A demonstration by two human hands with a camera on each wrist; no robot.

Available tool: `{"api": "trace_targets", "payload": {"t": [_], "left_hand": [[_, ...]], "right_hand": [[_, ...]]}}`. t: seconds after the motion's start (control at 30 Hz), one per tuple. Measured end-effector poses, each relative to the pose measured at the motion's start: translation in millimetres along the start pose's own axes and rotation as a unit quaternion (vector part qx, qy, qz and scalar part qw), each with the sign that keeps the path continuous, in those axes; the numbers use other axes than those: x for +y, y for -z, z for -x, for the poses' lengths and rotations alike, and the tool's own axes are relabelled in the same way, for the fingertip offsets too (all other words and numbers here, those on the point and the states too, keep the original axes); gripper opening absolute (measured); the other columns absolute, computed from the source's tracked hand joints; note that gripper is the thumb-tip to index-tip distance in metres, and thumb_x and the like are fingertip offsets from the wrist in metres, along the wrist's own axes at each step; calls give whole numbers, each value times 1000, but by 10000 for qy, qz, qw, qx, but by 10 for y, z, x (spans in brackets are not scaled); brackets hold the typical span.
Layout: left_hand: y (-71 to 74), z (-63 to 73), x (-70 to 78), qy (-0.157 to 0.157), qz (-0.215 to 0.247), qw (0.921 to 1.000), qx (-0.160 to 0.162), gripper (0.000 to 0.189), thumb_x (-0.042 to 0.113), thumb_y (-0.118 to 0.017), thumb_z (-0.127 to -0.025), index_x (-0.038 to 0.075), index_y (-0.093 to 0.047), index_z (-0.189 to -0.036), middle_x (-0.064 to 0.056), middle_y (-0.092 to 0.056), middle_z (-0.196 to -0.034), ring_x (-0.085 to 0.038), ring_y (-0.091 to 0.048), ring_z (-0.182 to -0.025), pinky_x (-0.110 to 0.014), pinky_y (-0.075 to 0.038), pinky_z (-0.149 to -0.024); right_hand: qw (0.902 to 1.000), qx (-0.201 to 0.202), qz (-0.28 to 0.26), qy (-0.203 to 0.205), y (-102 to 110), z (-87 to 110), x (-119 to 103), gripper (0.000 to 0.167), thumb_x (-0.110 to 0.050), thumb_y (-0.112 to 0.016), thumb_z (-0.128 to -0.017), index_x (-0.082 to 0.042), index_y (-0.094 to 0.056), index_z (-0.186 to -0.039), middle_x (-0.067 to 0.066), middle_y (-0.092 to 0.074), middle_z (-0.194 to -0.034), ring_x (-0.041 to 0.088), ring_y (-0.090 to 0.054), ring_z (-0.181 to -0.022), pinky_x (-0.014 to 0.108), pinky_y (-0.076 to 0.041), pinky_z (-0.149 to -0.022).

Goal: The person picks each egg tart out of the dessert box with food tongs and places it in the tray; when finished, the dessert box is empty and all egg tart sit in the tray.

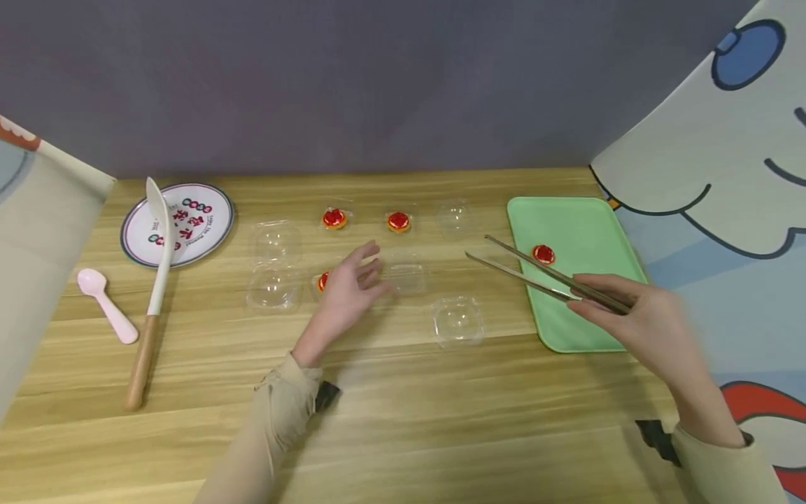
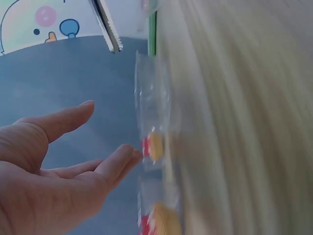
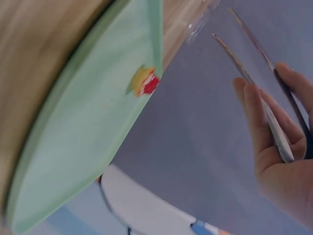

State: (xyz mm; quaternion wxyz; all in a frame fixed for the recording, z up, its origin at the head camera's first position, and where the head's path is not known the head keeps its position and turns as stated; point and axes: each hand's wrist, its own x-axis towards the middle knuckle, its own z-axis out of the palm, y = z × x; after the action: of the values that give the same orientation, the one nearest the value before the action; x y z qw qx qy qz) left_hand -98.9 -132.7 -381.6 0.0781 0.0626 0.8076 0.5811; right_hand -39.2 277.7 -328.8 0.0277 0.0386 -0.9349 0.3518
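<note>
My right hand (image 1: 651, 329) grips long metal tweezers (image 1: 535, 262), their tips apart with nothing between them, over the left part of a green tray (image 1: 585, 231). On that tray lies a small tart (image 3: 145, 82) with a red topping. My left hand (image 1: 346, 290), fingers loosely spread and holding nothing, hovers over clear plastic boxes. Partly behind it sits a red-topped tart (image 1: 323, 281) in one of them. Farther back, two more tarts (image 1: 334, 218) (image 1: 399, 222) rest in clear boxes, seen side-on in the left wrist view.
Clear plastic box halves stand near the middle, one in front (image 1: 457, 323) and one at left (image 1: 274, 287). A patterned plate (image 1: 210, 234) lies at the far left under a white spatula with a wooden handle (image 1: 145, 357). Beside it is a pink spoon (image 1: 113, 315).
</note>
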Motion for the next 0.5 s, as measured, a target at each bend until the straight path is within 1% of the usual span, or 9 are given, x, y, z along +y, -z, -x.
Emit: {"api": "trace_targets", "payload": {"t": [0.07, 0.13, 0.2, 0.23, 0.33, 0.43, 0.5], "left_hand": [[95, 55, 9, 8, 9, 10000, 85, 79, -4, -78, -94, -10, -35, -160, -27, -43, -163, -43, -52, -143, -41, -50, -115], [196, 114, 10, 69, 22, 9998, 190, 78, -5, -78, -95, -9, -36, -160, -26, -42, -163, -43, -50, -145, -42, -49, -116], [291, 167, -5, 131, 92, 9994, 298, 76, -5, -77, -95, -9, -37, -160, -26, -42, -164, -42, -48, -146, -43, -48, -117], [335, 190, -17, 145, 118, 9991, 372, 75, -6, -76, -96, -9, -37, -160, -26, -42, -164, -42, -48, -147, -43, -48, -118], [447, 257, -55, 174, 217, 9976, 627, 76, -6, -77, -95, -9, -37, -160, -25, -43, -163, -41, -47, -148, -42, -46, -119], [537, 317, -87, 172, 236, 9960, 845, 78, -10, -76, -94, -11, -36, -160, -27, -44, -162, -42, -47, -148, -40, -45, -120], [588, 352, -101, 159, 211, 9953, 935, 77, -12, -75, -93, -12, -36, -159, -28, -44, -161, -43, -47, -147, -41, -45, -120]], "right_hand": [[9999, -60, -75, 108, -68, -57, -70, 39, -24, -88, -93, -12, -79, -129, 1, -80, -112, -13, -67, -89, 10, -55, -62], [9997, -130, -104, 199, -135, -110, -139, 38, -24, -88, -92, -12, -80, -127, 6, -81, -112, -12, -67, -89, 10, -54, -62], [9993, -202, -112, 303, -198, -159, -206, 38, -25, -89, -91, -13, -80, -127, 7, -80, -115, -13, -67, -94, 8, -54, -68], [9991, -251, -90, 340, -227, -180, -240, 38, -27, -90, -91, -14, -81, -126, 7, -80, -116, -11, -67, -95, 7, -53, -70], [9976, -414, -1, 550, -323, -247, -346, 39, -30, -90, -90, -16, -81, -125, 6, -80, -118, 1, -70, -103, 6, -50, -76], [9950, -609, -45, 792, -435, -318, -472, 36, -27, -90, -90, -15, -82, -123, 4, -80, -116, 17, -73, -100, 9, -49, -76], [9926, -739, -159, 949, -511, -368, -565, 33, -22, -90, -90, -13, -82, -122, 3, -81, -113, 20, -74, -97, 12, -52, -74]]}}
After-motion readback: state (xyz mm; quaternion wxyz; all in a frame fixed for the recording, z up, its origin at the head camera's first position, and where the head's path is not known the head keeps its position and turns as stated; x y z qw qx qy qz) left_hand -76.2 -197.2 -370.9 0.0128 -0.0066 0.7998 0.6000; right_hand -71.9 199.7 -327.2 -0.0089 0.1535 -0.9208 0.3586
